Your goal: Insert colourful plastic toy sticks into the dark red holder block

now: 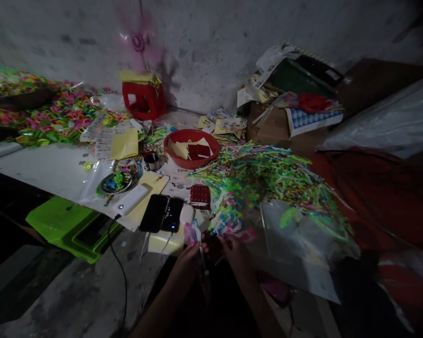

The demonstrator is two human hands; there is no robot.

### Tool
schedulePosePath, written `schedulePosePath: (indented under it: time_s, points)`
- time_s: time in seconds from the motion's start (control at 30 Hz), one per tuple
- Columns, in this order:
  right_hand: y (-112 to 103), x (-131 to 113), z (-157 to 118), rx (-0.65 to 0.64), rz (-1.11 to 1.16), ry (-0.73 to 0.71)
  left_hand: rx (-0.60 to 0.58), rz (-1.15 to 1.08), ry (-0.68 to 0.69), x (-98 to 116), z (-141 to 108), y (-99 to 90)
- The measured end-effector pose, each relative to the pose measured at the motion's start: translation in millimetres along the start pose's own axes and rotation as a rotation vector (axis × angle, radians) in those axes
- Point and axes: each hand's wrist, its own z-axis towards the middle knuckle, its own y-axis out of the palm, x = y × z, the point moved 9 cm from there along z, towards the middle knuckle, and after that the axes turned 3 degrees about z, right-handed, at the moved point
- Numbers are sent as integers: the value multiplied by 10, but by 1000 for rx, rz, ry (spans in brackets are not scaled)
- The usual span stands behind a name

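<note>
Two hands (pixel 211 256) pinch thin strips (pixel 197 234).

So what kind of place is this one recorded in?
Probably a home piecework spot on a bare floor: heaps of bright plastic strips, a red bowl of card pieces, and both hands working low over a small piece.

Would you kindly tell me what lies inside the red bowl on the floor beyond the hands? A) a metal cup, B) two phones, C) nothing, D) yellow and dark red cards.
D: the red bowl holds pale yellow cards and a dark red one; the phones and cup lie outside it.
</note>
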Motion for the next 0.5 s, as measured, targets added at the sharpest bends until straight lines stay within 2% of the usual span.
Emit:
schedulePosePath:
  time_s: [0.1,0.23,0.37,0.43,0.5]
  points:
    - [-3,-8,-6,4,-24,-69,12,-24,-14,-55,67,-64]
    - [27,53,108,-4,-43,-57,48,11,-54,-219,231,-242]
    - [-29,-43,200,51,42,-140,60,58,-55,-363,383,-341]
    - [-53,-73,181,60,62,-130,60,63,-48,-416,423,-352]
    - [-13,-76,97,-7,86,-75,72,58,-19,-430,426,-358]
